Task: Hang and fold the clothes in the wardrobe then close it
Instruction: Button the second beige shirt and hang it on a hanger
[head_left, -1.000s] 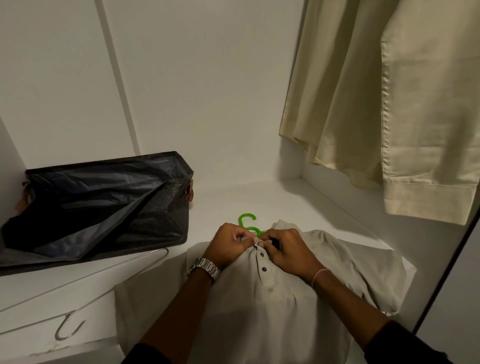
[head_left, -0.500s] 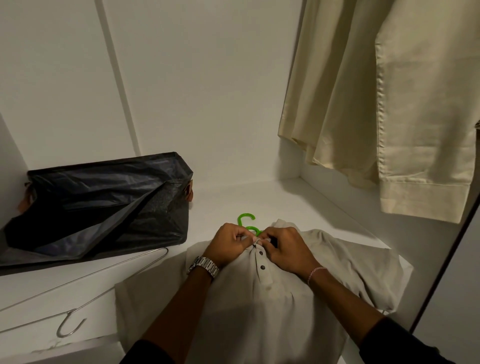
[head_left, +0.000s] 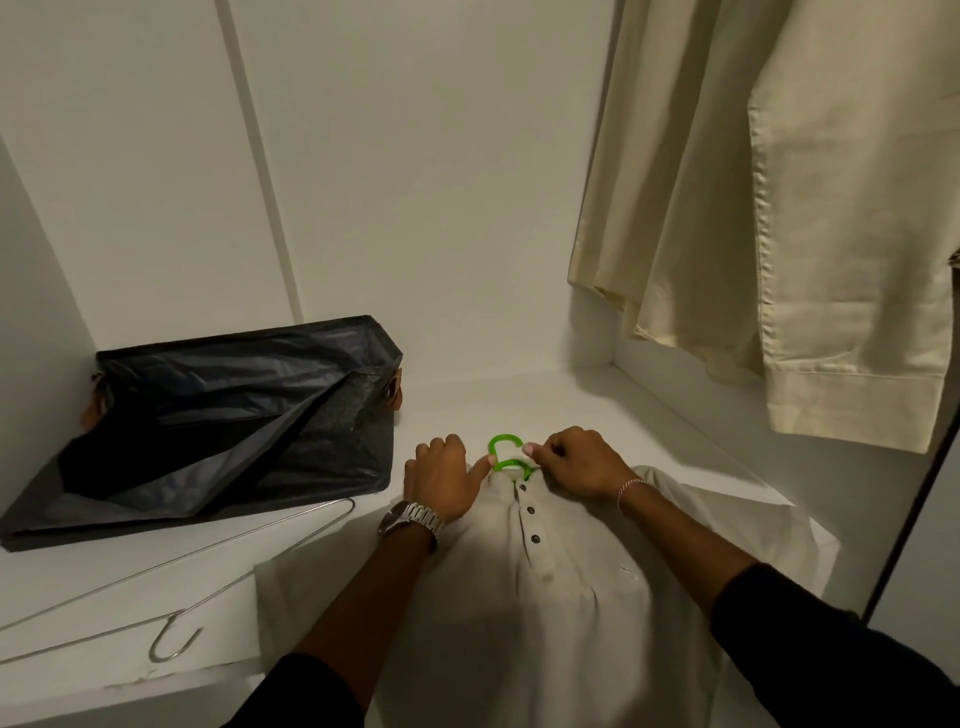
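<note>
I see a pale grey-beige button-placket polo shirt lying face up on the white wardrobe shelf, its collar pointing toward the back wall. The hook of a bright green plastic hanger pokes out of the neck opening. My left hand rests on the shirt's left shoulder with its fingers curled and its thumb stretched out to touch the green hook; I cannot tell whether it pinches the fabric. My right hand sits on the other side of the collar, fingers curled, fingertips pinching at the hook and collar edge. A silver metal watch is on the left wrist, a thin bracelet on the right.

On the shelf to the left lies a bare silver wire hanger, and behind it a black collapsed fabric storage bag. A cream long-sleeved garment hangs at the upper right.
</note>
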